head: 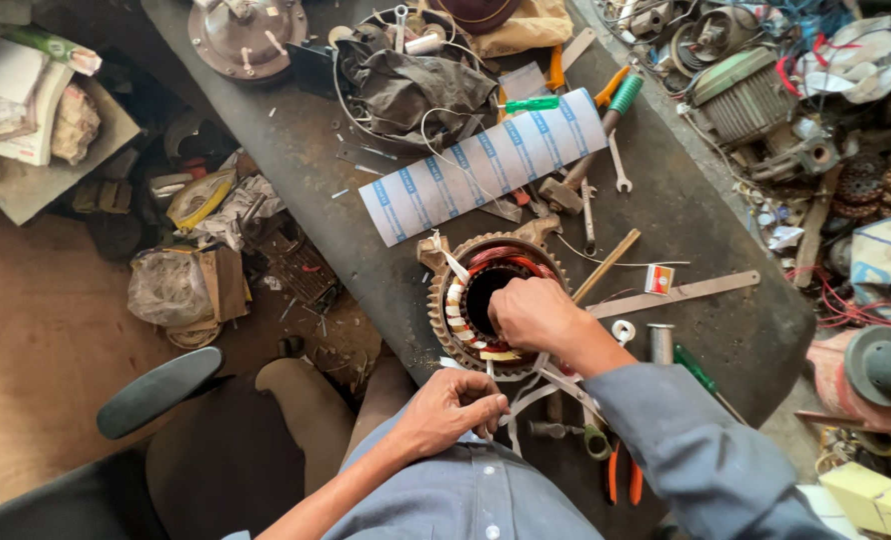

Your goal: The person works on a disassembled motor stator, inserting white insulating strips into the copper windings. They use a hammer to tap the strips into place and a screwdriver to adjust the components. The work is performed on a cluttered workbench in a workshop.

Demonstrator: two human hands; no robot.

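At the surface's near edge, our right hand (531,312) closes on the round copper-wound motor stator (494,305) rim; our left hand (456,408), nearer us, pinches white insulation strips (536,390).

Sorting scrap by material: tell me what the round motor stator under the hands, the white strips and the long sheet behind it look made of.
Stator: dull rusty-brown toothed ring, likely laminated steel; reddish glossy windings inside look like enamelled copper wire. White strips, pinched by the left hand: thin, flat, bendable, probably insulating paper or tape. Sheet: matte white with blue print, curling edge, likely paper or film. Right hand rests on the stator.
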